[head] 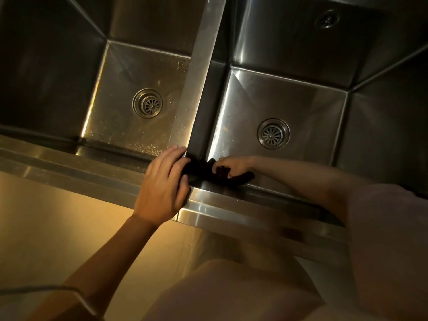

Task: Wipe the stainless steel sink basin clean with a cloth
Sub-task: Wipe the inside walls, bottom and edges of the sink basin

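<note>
- Right hand, one: the grip is clenching a dark cloth, fingers curling round the bunched fabric, and is pressing it against the near inner wall of the right basin, at that basin's near left corner beside the divider.
- Left hand, one: the grip is lying released, fingers nearly straight, resting over the sink's near rim where the divider is meeting it; the fingertips are touching the left end of the cloth and the foot of the divider.
- Cloth, one: dark, crumpled, lying along the near edge of the right basin, just under the rim, between the two hands.
- Basins, two: stainless steel, side by side, the divider running between them. The floor of the left basin is showing droplets near the near edge.
- Floor drains, two: a round strainer sitting in the left basin and another in the right.
- Overflow fitting, one: round, sitting on the far wall of the right basin.
- Pale sleeve, one: covering the right upper arm.
</note>
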Demonstrator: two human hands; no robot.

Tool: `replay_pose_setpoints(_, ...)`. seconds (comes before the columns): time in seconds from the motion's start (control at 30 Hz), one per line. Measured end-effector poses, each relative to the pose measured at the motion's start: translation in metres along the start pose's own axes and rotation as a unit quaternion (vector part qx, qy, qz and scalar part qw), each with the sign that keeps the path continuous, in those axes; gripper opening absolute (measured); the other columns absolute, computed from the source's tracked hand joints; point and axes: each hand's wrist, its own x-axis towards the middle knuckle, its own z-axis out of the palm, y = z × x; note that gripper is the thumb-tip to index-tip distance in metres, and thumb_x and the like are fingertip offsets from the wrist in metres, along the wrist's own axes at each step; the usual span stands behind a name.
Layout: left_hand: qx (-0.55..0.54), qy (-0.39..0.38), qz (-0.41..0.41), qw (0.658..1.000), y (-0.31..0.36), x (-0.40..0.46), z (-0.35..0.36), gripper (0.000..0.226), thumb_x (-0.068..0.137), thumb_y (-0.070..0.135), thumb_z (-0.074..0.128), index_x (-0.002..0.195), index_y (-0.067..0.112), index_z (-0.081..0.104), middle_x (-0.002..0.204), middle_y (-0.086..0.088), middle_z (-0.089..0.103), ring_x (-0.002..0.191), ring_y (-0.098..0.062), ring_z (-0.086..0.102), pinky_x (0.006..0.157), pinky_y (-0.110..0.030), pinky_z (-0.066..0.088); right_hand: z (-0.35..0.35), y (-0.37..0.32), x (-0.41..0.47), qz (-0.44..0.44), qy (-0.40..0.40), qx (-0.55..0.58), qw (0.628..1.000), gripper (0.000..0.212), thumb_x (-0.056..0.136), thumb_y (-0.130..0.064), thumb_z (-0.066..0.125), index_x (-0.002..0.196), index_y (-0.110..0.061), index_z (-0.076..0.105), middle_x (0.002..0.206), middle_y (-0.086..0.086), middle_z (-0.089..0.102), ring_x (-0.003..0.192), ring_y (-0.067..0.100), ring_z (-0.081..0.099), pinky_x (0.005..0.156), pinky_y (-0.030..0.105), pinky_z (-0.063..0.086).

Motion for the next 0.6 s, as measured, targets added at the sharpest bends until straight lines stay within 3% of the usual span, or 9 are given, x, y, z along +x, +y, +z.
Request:
replay_pose_setpoints(0.23, 0.001, -0.008, -0.008, 1.000, 0.000, 0.000, -0.002, 0.038, 0.095, 0.024, 0.041, 0.121, 0.002, 0.058, 0.137, -0.014, 0.051, 0.134, -0.025, 0.039, 0.111, -0.038, 0.030, -0.006, -0.017, -0.048, -0.042, 0.030, 0.049, 0.997, 0.047, 0.078, 0.005, 0.063, 0.119, -0.015, 0.055, 0.123, 0.009, 0.050, 0.115, 0.028, 0.047, 0.099, 0.047, 0.041)
replay_pose_setpoints(0.3, 0.005, -0.012, -0.008, 1.000, 0.000, 0.000, -0.003, 0.039, 0.096, 0.026, 0.040, 0.122, 0.002, 0.058, 0.137, -0.014, 0.051, 0.134, -0.025, 0.039, 0.110, -0.038, 0.031, -0.013, -0.029, -0.078, -0.065, 0.041, 0.071, 0.994, 0.046, 0.077, 0.006, 0.064, 0.117, -0.017, 0.056, 0.119, 0.000, 0.050, 0.113, 0.022, 0.047, 0.099, 0.037, 0.043)
replay_pose_setpoints(0.33, 0.009, -0.014, -0.007, 1.000, 0.001, 0.000, -0.003, 0.040, 0.096, 0.026, 0.040, 0.121, 0.002, 0.058, 0.137, -0.014, 0.051, 0.134, -0.025, 0.039, 0.110, -0.039, 0.031, -0.017, -0.037, -0.094, -0.078, 0.044, 0.083, 0.992, 0.046, 0.077, 0.006, 0.064, 0.116, -0.017, 0.057, 0.114, -0.007, 0.050, 0.110, 0.015, 0.048, 0.095, 0.023, 0.043)
replay_pose_setpoints(0.4, 0.016, -0.016, -0.006, 1.000, 0.001, -0.001, -0.003, 0.040, 0.096, 0.027, 0.040, 0.121, 0.002, 0.058, 0.137, -0.014, 0.051, 0.134, -0.025, 0.040, 0.109, -0.040, 0.032, -0.026, -0.053, -0.126, -0.104, 0.046, 0.100, 0.988, 0.044, 0.077, 0.006, 0.064, 0.113, -0.019, 0.057, 0.107, -0.016, 0.047, 0.099, -0.003, 0.046, 0.078, 0.003, 0.037)
replay_pose_setpoints(0.5, 0.025, -0.019, -0.008, 0.999, 0.002, -0.002, -0.002, 0.040, 0.096, 0.028, 0.040, 0.121, 0.003, 0.058, 0.138, -0.014, 0.050, 0.134, -0.025, 0.040, 0.107, -0.042, 0.034, -0.032, -0.061, -0.150, -0.118, 0.050, 0.102, 0.986, 0.043, 0.078, 0.005, 0.064, 0.112, -0.019, 0.058, 0.107, -0.011, 0.047, 0.091, -0.016, 0.045, 0.069, -0.001, 0.035)
replay_pose_setpoints(0.6, 0.034, -0.021, -0.010, 0.999, 0.003, -0.002, -0.001, 0.040, 0.095, 0.028, 0.040, 0.121, 0.003, 0.058, 0.138, -0.014, 0.050, 0.133, -0.027, 0.040, 0.106, -0.043, 0.035, -0.025, -0.044, -0.134, -0.095, 0.038, 0.081, 0.991, 0.043, 0.080, 0.005, 0.064, 0.115, -0.018, 0.056, 0.106, -0.015, 0.047, 0.092, -0.016, 0.046, 0.073, 0.003, 0.036)
